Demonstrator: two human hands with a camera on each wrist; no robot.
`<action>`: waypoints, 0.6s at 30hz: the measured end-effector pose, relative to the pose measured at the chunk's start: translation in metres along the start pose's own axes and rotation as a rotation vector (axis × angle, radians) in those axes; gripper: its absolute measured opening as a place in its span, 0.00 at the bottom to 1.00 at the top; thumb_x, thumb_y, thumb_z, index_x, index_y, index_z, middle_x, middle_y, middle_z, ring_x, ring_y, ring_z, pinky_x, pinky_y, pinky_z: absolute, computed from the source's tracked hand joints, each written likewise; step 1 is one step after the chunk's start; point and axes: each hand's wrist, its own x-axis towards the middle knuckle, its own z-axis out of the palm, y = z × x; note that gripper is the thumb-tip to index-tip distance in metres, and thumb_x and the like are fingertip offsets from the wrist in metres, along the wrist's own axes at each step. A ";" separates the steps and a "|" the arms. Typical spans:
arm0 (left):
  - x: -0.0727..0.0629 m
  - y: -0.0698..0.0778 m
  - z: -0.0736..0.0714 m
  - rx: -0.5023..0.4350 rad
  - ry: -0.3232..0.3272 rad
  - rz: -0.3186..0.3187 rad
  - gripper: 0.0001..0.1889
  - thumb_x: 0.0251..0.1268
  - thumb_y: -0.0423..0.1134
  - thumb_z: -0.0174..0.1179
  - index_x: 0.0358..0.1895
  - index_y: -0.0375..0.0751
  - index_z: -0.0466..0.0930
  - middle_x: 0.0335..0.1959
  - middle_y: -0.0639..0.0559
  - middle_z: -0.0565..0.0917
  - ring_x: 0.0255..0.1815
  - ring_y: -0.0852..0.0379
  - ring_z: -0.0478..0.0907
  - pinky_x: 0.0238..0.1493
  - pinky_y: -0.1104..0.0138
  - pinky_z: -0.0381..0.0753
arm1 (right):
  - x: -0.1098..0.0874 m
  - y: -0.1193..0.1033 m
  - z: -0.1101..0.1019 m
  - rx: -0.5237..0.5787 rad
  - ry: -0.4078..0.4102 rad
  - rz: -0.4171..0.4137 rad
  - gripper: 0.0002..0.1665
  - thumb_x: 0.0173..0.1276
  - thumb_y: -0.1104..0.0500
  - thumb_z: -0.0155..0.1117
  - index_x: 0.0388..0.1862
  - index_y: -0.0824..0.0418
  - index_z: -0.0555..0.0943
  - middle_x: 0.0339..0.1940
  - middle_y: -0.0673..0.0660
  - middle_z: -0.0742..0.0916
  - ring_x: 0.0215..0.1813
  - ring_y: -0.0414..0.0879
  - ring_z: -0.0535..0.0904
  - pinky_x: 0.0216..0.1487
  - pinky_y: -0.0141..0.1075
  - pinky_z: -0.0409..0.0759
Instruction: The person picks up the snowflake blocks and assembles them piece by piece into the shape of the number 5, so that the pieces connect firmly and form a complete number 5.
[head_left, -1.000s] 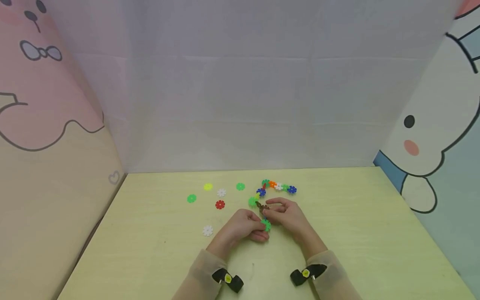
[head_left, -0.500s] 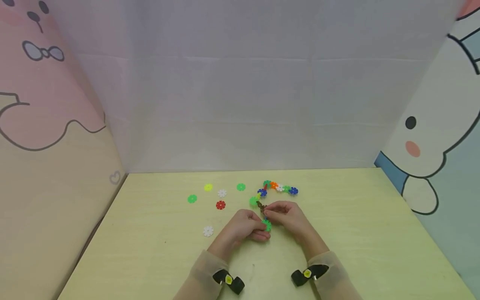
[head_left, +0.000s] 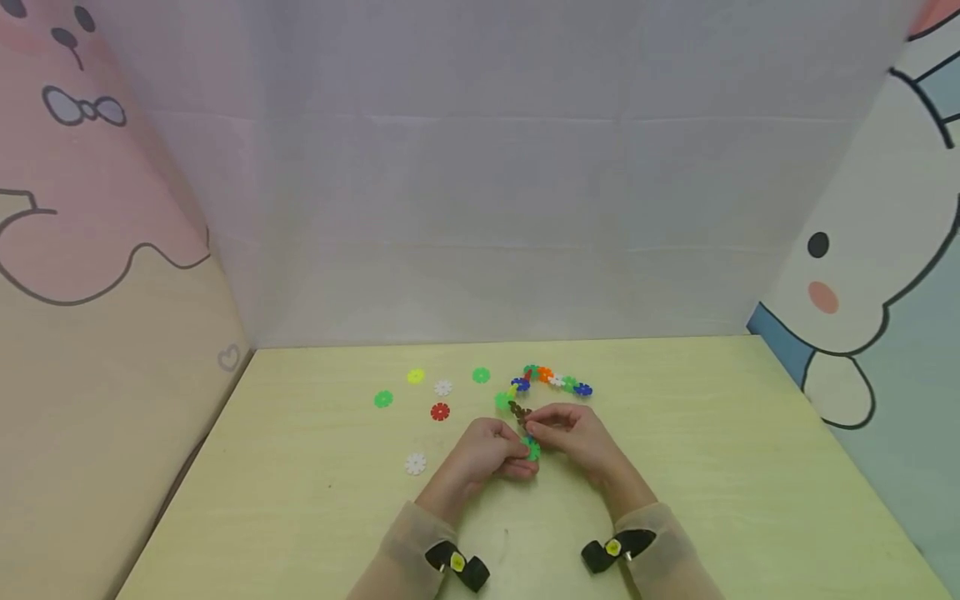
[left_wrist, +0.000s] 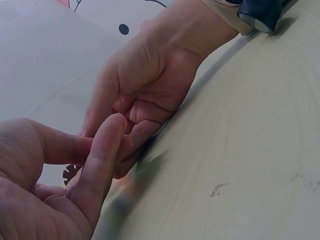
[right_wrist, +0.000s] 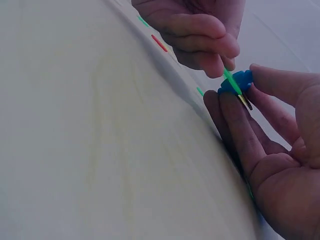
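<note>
In the head view my left hand pinches a bright green snowflake disc between thumb and fingers. Close beside it, my right hand grips a blue snowflake disc, which shows in the right wrist view with the green disc's edge set against it. Brown snowflake discs adjoin the right fingertips. From there a chain of linked discs runs away over the table, through a light green disc and an orange disc to a dark blue end disc. Fingers hide most of the joint in the left wrist view.
Left of the chain, loose discs lie flat on the pale table: a red disc, a yellow disc, a white disc and several others. A white curtain stands behind the table.
The chain's far right end has swung slightly toward me, its dark blue disc now lower in view. Both hands keep nearly the same place and hold. The loose discs lie as before.
</note>
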 end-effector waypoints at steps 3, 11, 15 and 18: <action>0.000 0.000 -0.001 0.006 -0.005 0.000 0.05 0.72 0.21 0.64 0.39 0.30 0.78 0.30 0.35 0.90 0.29 0.52 0.91 0.39 0.58 0.94 | 0.001 0.001 0.000 -0.007 -0.004 -0.011 0.17 0.77 0.66 0.73 0.57 0.78 0.85 0.50 0.61 0.93 0.49 0.42 0.90 0.54 0.35 0.89; 0.001 -0.003 -0.004 0.084 -0.062 0.031 0.07 0.73 0.24 0.67 0.41 0.32 0.76 0.29 0.39 0.90 0.25 0.54 0.88 0.31 0.61 0.92 | -0.001 -0.001 -0.001 -0.011 -0.016 -0.013 0.18 0.80 0.70 0.65 0.64 0.80 0.80 0.53 0.70 0.91 0.47 0.44 0.90 0.51 0.36 0.91; 0.000 -0.003 -0.003 0.105 -0.057 0.041 0.07 0.73 0.25 0.68 0.42 0.31 0.77 0.29 0.40 0.90 0.25 0.55 0.87 0.30 0.62 0.92 | 0.000 -0.002 -0.002 -0.041 0.041 0.002 0.21 0.77 0.72 0.69 0.65 0.77 0.79 0.50 0.70 0.91 0.45 0.44 0.90 0.48 0.36 0.91; -0.001 -0.002 -0.003 0.122 -0.059 0.041 0.06 0.74 0.26 0.68 0.43 0.30 0.79 0.30 0.39 0.91 0.25 0.55 0.88 0.31 0.62 0.92 | 0.000 -0.004 -0.003 -0.049 0.075 0.021 0.22 0.76 0.72 0.70 0.66 0.76 0.78 0.48 0.68 0.92 0.43 0.45 0.91 0.45 0.37 0.92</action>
